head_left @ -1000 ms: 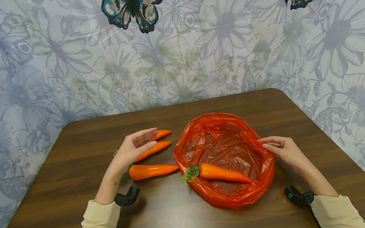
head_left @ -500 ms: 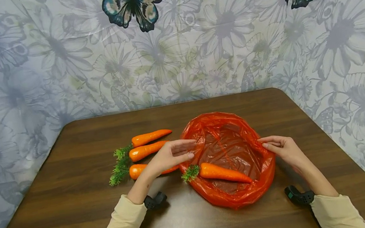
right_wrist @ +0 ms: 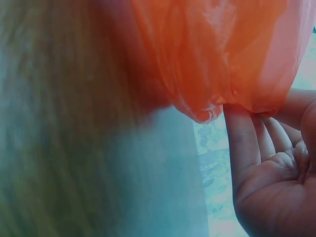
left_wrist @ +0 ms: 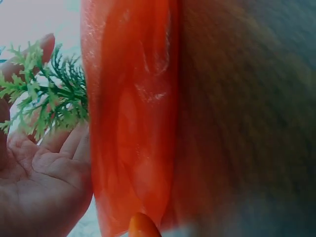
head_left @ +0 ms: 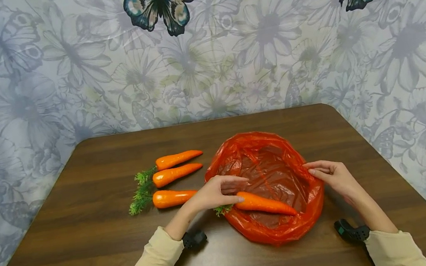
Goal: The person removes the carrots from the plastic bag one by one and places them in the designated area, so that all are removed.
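A red plastic bag (head_left: 263, 162) stands with its mouth spread wide. Across its near side lies an orange carrot (head_left: 265, 204), its green top (head_left: 223, 210) poking over the left rim. My left hand (head_left: 216, 191) is at that leafy end, thumb apart from the fingers. In the left wrist view the leaves (left_wrist: 49, 98) show in front of the palm; whether the fingers touch the carrot I cannot tell. With thumb and fingers my right hand (head_left: 334, 176) pinches the bag's right rim; the right wrist view shows the plastic (right_wrist: 217, 59) between them.
Left of the bag, three more carrots lie side by side: a far one (head_left: 178, 159), a middle one (head_left: 176, 174) and a near one (head_left: 173, 198), partly behind my left hand. The brown table (head_left: 60, 235) ends at a patterned wall covering (head_left: 199, 73).
My left hand has moved right from the carrots on the table, across the bag's left rim, to the carrot in the bag. My right hand has stayed at the rim.
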Available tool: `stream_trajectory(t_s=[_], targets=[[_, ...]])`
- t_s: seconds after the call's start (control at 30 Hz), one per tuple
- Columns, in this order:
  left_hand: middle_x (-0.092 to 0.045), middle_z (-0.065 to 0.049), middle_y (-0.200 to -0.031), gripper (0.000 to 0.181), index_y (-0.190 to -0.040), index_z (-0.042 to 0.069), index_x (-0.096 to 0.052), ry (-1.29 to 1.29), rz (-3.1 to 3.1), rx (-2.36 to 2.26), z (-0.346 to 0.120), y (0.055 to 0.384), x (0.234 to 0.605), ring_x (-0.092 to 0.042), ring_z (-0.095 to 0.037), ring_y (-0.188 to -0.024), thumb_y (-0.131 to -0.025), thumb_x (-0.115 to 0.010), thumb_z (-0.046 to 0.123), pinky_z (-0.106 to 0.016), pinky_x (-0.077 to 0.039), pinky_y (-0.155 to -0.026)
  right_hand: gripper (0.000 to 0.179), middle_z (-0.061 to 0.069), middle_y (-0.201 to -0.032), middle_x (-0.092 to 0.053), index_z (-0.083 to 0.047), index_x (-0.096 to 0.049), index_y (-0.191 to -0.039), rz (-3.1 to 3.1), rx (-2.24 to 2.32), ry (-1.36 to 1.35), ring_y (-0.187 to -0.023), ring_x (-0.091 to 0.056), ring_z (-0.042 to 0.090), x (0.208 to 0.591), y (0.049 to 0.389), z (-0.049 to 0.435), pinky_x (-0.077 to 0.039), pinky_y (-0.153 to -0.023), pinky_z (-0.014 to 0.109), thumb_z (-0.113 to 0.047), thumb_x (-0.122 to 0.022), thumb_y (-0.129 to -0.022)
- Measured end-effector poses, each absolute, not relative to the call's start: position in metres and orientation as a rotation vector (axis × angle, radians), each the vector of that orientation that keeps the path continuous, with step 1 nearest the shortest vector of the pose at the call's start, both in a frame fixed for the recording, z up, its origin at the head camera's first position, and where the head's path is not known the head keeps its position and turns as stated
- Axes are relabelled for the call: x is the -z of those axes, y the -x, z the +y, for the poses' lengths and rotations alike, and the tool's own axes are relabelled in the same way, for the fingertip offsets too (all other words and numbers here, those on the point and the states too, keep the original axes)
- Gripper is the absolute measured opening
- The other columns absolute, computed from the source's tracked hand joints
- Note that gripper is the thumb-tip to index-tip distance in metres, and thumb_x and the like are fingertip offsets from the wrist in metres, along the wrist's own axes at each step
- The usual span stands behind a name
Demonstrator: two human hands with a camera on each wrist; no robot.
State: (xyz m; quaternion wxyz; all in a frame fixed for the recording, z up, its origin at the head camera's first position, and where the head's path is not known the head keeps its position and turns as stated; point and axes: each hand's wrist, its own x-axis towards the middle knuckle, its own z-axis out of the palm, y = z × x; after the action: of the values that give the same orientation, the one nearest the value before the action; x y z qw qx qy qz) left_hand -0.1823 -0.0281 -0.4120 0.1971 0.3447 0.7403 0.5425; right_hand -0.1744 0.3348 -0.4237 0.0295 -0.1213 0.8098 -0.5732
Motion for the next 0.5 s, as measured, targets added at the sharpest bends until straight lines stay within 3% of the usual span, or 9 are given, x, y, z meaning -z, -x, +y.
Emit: stream_trajectory(t_s=[0.5], targets=[[-0.057, -0.004, -0.127, 0.049, -0.13, 0.003, -0.056, -1.054, 2.156, -1.316, -0.0262, 0.1842, 0.4194, -0.05, -0.007, -0.115, -0.084, -0.072, 0.01, -0.024, -0.039, -0.094, 0.036, -0.002, -0.102, -0.068, 0.012, -0.057, -0.118, 2.513, 1.761, 0.387, -0.088, -0.063, 0.006, 0.4243, 0.1757, 0.3338, -0.052, -0.072, 0.024, -0.015, -0.058, -0.095]])
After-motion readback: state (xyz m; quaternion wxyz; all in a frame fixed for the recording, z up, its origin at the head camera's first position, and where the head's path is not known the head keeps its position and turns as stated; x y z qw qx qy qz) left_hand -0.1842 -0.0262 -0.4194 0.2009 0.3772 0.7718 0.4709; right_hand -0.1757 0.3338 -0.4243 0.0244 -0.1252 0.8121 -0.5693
